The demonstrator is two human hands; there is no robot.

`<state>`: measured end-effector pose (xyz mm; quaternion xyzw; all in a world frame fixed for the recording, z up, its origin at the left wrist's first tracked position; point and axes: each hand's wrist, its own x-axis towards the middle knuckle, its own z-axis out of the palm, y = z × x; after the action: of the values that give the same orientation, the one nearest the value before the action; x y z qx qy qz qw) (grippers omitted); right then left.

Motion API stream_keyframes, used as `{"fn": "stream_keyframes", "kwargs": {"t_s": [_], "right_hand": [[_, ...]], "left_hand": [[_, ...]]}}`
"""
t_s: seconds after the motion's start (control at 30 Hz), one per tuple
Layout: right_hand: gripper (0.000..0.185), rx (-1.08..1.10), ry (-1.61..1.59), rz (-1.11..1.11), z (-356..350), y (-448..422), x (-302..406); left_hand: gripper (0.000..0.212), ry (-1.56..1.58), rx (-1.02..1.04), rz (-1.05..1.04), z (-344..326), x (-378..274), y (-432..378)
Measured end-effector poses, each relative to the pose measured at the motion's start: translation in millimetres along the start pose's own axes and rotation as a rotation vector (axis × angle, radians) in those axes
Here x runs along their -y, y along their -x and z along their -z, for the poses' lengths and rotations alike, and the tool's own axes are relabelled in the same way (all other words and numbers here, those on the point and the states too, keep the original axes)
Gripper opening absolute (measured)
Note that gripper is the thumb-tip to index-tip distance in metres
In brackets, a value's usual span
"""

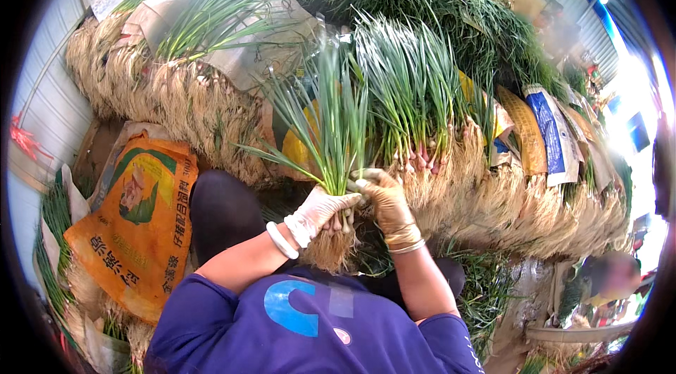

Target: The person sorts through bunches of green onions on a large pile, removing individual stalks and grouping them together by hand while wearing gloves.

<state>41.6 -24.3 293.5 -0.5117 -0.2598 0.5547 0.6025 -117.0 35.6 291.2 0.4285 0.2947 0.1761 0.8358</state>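
My left hand (320, 211), in a thin pale glove, is closed around a bunch of green garlic plants (334, 163), just above the bulbs. The leaves point away from me and the tangled roots hang towards my lap. My right hand (386, 200), in a yellowish glove, touches the right side of the bunch with bent fingers near my left thumb; whether it grips a stalk cannot be told. Just beyond it lies a larger heap of garlic plants (417, 94), with pinkish bulbs and long pale roots turned towards me.
Rooted bundles (179, 105) form a long pile at the left, partly under pale sacks. An orange woven sack (153, 268) lies left of my knee. More sacks (546, 131) cover bundles at the right. Loose leaves (486, 289) litter the ground. Other people are at the right.
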Motion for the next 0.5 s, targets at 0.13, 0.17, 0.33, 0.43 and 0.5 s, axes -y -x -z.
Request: {"fn": "stream_keyframes", "kwargs": {"t_s": [0.13,0.17,0.33,0.43,0.5], "right_hand": [[0.030,-0.027,0.155,-0.031,7,-21,-15],[0.024,-0.049,0.212,0.007,10,-27,-18],[0.015,-0.095,0.393,0.144,-1,-24,-41],[0.017,-0.204,0.208,0.200,5,-22,-45],[0.019,-0.265,0.275,0.322,18,-30,-57]], "left_hand": [[0.025,-0.153,-0.052,0.055,5,10,8],[0.025,-0.156,-0.045,0.059,4,12,9],[0.025,-0.094,-0.063,0.056,17,15,3],[0.022,0.063,-0.143,-0.019,6,15,4],[0.020,0.072,-0.183,-0.027,6,16,1]]}}
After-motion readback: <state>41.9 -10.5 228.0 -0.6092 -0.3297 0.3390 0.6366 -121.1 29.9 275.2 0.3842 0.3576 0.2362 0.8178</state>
